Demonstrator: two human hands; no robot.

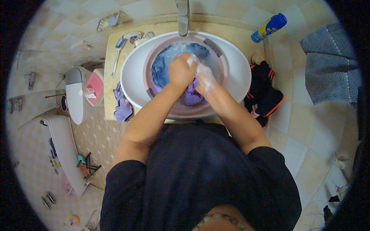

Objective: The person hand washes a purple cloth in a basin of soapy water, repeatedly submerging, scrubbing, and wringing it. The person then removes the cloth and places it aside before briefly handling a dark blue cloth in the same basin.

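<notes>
Both of my hands are over a pink plastic basin that sits in the white oval washbasin. My left hand is closed in a fist, pressed against my right hand, which is coated in white suds. A bunched purple cloth is gripped between them and hangs down at the near side of the basin. Foam hides the fingers of the right hand. Dark blue fabric lies soaked in the cloudy, soapy water behind and left of my hands.
A chrome faucet rises behind the basin. On the counter's left are a scrub brush and a purple garment. To the right are a blue spray can and black clothing with orange trim. A grey towel hangs nearby.
</notes>
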